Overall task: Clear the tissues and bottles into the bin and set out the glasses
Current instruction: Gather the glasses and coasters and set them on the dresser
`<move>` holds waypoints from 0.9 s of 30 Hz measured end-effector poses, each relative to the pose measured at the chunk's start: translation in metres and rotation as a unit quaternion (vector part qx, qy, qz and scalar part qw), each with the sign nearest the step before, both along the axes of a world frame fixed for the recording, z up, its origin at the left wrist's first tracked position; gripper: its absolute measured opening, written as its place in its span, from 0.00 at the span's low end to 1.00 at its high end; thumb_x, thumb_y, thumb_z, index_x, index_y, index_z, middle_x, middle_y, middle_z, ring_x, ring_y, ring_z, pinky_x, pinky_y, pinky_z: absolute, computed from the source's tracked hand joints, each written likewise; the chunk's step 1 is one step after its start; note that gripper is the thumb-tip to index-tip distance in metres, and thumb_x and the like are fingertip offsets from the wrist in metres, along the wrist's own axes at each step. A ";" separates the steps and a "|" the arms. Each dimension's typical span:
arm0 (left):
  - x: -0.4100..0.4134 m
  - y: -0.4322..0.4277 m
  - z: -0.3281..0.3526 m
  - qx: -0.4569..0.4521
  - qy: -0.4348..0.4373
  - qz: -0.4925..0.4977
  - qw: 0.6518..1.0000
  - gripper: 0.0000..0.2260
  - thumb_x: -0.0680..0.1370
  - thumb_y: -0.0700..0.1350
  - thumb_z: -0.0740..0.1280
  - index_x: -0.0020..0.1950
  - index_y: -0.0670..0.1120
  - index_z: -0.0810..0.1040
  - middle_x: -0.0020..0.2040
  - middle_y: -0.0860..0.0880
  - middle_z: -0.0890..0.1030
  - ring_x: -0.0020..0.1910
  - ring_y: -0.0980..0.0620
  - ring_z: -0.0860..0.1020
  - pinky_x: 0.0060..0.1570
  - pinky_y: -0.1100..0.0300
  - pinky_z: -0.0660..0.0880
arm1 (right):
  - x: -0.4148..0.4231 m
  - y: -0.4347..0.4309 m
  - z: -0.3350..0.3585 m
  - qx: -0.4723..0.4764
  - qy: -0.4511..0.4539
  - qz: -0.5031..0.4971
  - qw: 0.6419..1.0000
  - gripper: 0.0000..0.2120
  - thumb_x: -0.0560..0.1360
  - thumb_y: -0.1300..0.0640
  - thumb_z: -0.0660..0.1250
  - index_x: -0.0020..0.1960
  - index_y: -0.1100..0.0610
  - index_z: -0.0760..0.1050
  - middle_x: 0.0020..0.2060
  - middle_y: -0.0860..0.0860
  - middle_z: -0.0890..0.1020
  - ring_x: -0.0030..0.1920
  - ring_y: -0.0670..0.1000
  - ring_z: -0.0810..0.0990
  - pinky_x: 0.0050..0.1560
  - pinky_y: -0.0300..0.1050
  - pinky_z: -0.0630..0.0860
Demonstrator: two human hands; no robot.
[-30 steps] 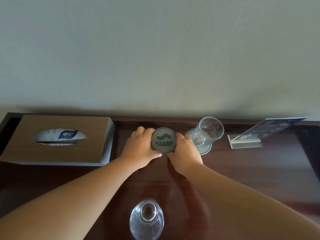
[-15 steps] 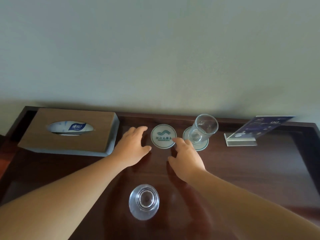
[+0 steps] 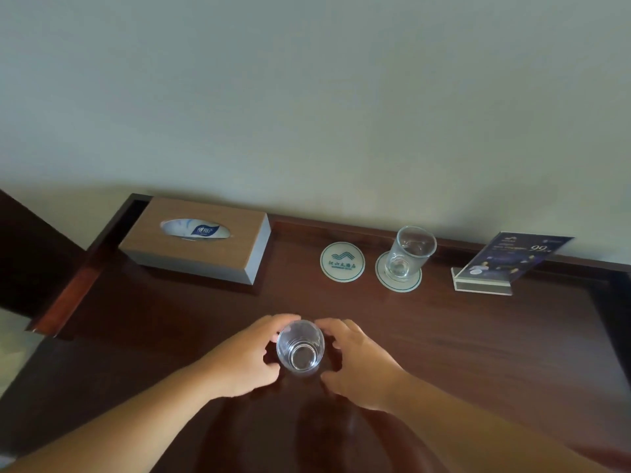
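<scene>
Glass [image 3: 299, 348] between both hands, bare coaster ahead and a bit right

Empty, upright, mouth up. The glass stands on the worktop [image 3: 478, 353], close to me and about centre. Left hand [image 3: 246, 358] cups it from the left. Its fingers [image 3: 285, 320] curl round the far side and the thumb sits on the near side, so I count it as held. Right hand [image 3: 362, 365] curves in from the right, fingers bent and narrow. A dark gap shows beside the glass wall, so I cannot tell if it touches. Both hands are equally near, and the left has the better wrap.

Relation that matters: the bare coaster [image 3: 342, 261] lies away from me toward the wall, slightly right of the glass and well apart from it. Just right of that coaster, the far glass [image 3: 409, 250] already sits on the second coaster [image 3: 398, 281]. The two coasters are nearly touching. My guess is the carry goes forward and a little right, landing just left of the far glass. The right-hand knuckles are the side most likely to clip it. The long axis of the glass is vertical and should stay so through the carry. Tissue box [image 3: 194, 240] is back left and card stand [image 3: 505, 264] back right, both off that line.
</scene>
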State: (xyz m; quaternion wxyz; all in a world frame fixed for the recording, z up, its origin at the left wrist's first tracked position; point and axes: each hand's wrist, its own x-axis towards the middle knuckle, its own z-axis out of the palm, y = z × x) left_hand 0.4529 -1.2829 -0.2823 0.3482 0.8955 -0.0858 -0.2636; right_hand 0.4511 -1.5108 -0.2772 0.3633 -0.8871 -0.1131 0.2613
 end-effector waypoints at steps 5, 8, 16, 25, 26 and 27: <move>-0.014 -0.003 -0.003 -0.040 -0.001 0.011 0.999 0.33 0.69 0.51 0.69 0.60 0.81 0.57 0.60 0.79 0.64 0.55 0.74 0.71 0.47 0.77 0.71 | -0.013 0.010 -0.002 0.029 0.003 -0.018 0.999 0.34 0.65 0.50 0.71 0.64 0.31 0.59 0.58 0.37 0.69 0.56 0.41 0.75 0.53 0.39 0.75; -0.015 -0.006 -0.004 -0.069 -0.019 0.017 0.997 0.33 0.67 0.53 0.71 0.61 0.79 0.58 0.61 0.77 0.65 0.59 0.74 0.69 0.52 0.74 0.71 | -0.016 0.014 -0.004 0.031 -0.001 -0.041 0.999 0.34 0.65 0.49 0.72 0.64 0.33 0.60 0.57 0.37 0.70 0.56 0.42 0.75 0.56 0.42 0.76; -0.010 -0.021 -0.006 -0.112 -0.056 0.015 0.992 0.30 0.65 0.55 0.75 0.62 0.70 0.66 0.59 0.69 0.74 0.58 0.67 0.74 0.53 0.74 0.70 | -0.022 -0.003 -0.005 0.007 -0.011 -0.092 0.996 0.37 0.66 0.49 0.73 0.70 0.39 0.60 0.62 0.38 0.69 0.59 0.38 0.72 0.58 0.39 0.74; 0.035 -0.037 0.007 -0.165 -0.058 0.034 0.984 0.30 0.63 0.56 0.75 0.62 0.70 0.67 0.59 0.68 0.75 0.59 0.65 0.75 0.57 0.62 0.74 | -0.018 -0.044 0.007 -0.011 -0.054 -0.186 0.981 0.34 0.68 0.48 0.73 0.69 0.40 0.63 0.56 0.35 0.71 0.53 0.33 0.73 0.51 0.31 0.71; 0.045 -0.040 0.009 -0.167 -0.061 0.038 0.983 0.30 0.63 0.57 0.75 0.61 0.71 0.67 0.59 0.67 0.75 0.59 0.65 0.75 0.57 0.62 0.74 | -0.016 -0.047 0.009 -0.012 -0.060 -0.195 0.979 0.33 0.68 0.49 0.73 0.69 0.40 0.63 0.55 0.35 0.71 0.52 0.33 0.73 0.51 0.31 0.71; 0.056 -0.043 0.011 -0.165 -0.066 0.041 0.983 0.30 0.63 0.57 0.75 0.60 0.71 0.67 0.58 0.67 0.76 0.58 0.65 0.75 0.56 0.63 0.74 | -0.013 -0.050 0.010 -0.013 -0.066 -0.202 0.977 0.33 0.68 0.49 0.73 0.69 0.40 0.64 0.55 0.35 0.71 0.52 0.33 0.73 0.51 0.31 0.71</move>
